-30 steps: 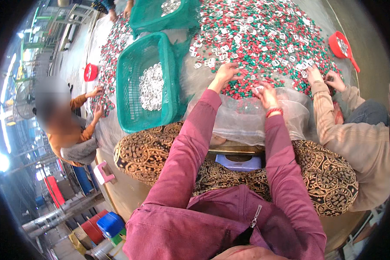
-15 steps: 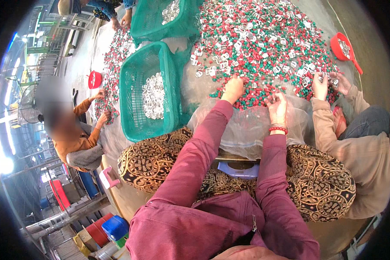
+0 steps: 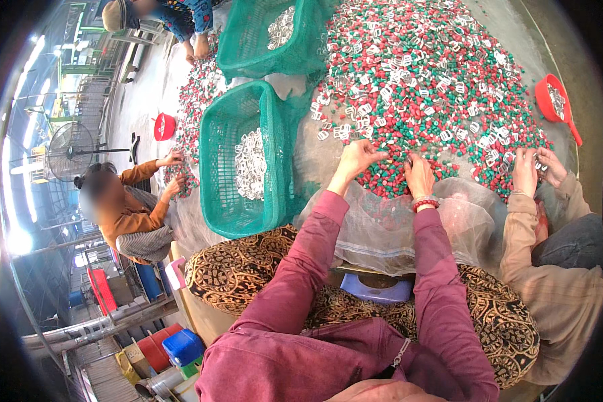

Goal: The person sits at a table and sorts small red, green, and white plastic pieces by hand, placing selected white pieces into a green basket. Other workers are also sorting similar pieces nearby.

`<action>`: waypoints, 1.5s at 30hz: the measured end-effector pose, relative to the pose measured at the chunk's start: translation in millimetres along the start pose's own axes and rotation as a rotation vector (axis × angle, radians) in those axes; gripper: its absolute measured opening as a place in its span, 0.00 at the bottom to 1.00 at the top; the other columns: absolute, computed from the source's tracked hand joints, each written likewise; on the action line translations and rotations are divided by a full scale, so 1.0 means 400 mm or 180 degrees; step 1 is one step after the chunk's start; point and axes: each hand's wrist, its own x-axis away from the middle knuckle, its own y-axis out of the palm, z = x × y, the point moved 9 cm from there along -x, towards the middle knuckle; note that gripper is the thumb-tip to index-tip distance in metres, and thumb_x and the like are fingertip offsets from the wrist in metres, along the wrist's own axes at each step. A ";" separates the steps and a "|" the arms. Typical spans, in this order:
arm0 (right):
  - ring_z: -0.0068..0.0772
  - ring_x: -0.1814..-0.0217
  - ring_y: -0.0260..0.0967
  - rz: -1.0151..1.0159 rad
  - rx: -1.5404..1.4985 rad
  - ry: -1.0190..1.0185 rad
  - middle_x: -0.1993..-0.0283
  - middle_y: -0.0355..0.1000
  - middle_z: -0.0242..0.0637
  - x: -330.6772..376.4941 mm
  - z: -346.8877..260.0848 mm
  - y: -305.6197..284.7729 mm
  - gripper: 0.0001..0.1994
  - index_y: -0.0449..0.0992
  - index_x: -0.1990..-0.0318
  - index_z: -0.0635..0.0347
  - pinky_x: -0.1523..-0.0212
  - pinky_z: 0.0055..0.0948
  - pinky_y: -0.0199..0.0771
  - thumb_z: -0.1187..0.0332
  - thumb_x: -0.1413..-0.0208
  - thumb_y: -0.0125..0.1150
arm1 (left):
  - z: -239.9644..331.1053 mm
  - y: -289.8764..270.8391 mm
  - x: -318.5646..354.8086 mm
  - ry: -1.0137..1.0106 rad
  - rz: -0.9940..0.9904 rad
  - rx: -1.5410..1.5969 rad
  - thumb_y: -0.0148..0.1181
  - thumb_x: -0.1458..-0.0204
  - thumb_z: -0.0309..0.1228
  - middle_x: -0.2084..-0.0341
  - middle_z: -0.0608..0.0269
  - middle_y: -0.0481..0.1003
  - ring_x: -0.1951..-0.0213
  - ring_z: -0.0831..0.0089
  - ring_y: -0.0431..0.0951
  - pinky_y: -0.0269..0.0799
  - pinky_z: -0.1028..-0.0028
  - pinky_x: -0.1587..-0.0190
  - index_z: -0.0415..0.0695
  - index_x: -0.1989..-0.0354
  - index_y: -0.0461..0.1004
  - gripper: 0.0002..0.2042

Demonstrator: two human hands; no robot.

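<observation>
A wide pile of small red and green pellets (image 3: 396, 165) lies before me, mixed with flat white slotted buckle-like pieces (image 3: 445, 135). At its near edge, my left hand (image 3: 356, 163) hovers with thumb and fingers apart, reaching rightward over the pellets. Close by, my right hand (image 3: 419, 178), with a red bead bracelet at its wrist, has its fingers curled down into the pellets. A small dark bit shows at its fingertips; what they grip is too small to name. Between my forearms, sheer mesh cloth (image 3: 375, 234) spreads below the pile.
A green basket (image 3: 211, 167) of white pieces stands left, another basket (image 3: 238, 57) beyond it. A red scoop (image 3: 551, 100) lies far right. A co-worker's hands (image 3: 526, 173) work at right; others sit at left. A purple stool (image 3: 375, 289) shows between my knees.
My right hand has turned fingers-down into the pellets, and my left hand's fingers have lifted and spread. The whole view has shifted, with the scene sitting lower and further right.
</observation>
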 end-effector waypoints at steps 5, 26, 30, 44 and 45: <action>0.22 0.85 0.58 -0.0473 -0.3121 0.1249 0.84 0.60 0.25 0.010 0.087 0.045 0.10 0.72 0.67 0.57 0.85 0.21 0.54 0.60 0.47 0.57 | -0.016 0.004 -0.008 -0.0085 -0.0182 -0.0053 0.63 0.58 0.51 0.84 0.65 0.71 0.78 0.77 0.70 0.65 0.72 0.74 0.40 0.79 0.72 0.23; 0.18 0.79 0.53 -0.0645 -0.7074 0.1406 0.78 0.60 0.27 0.050 -0.079 -0.017 0.13 0.67 0.53 0.62 0.85 0.17 0.52 0.66 0.43 0.54 | -0.078 -0.078 -0.226 0.0117 0.1286 -0.0306 0.52 0.59 0.17 0.53 0.37 0.64 0.55 0.43 0.67 0.64 0.58 0.50 0.43 0.46 0.62 0.26; 0.21 0.74 0.64 -0.0732 -0.6682 0.1404 0.71 0.69 0.32 0.063 -0.080 0.011 0.15 0.66 0.49 0.62 0.82 0.17 0.60 0.68 0.43 0.53 | -0.006 0.003 -0.172 0.1118 0.1245 -0.0541 0.47 0.58 0.13 0.59 0.41 0.61 0.58 0.43 0.68 0.67 0.54 0.59 0.43 0.47 0.63 0.25; 0.31 0.71 0.73 -0.0339 -0.3924 0.1095 0.66 0.72 0.38 0.055 -0.003 0.000 0.12 0.68 0.56 0.63 0.80 0.32 0.80 0.73 0.41 0.36 | 0.164 0.161 0.024 0.1077 -0.0318 0.0901 0.49 0.57 0.19 0.60 0.48 0.74 0.58 0.58 0.75 0.70 0.66 0.57 0.41 0.53 0.72 0.19; 0.32 0.70 0.73 -0.0393 -0.4020 0.0911 0.64 0.72 0.39 0.051 -0.012 0.003 0.13 0.68 0.55 0.63 0.78 0.33 0.80 0.72 0.41 0.36 | 0.197 0.110 0.071 0.0779 -0.0508 0.1207 0.51 0.57 0.20 0.60 0.49 0.74 0.59 0.62 0.76 0.70 0.68 0.58 0.41 0.51 0.70 0.21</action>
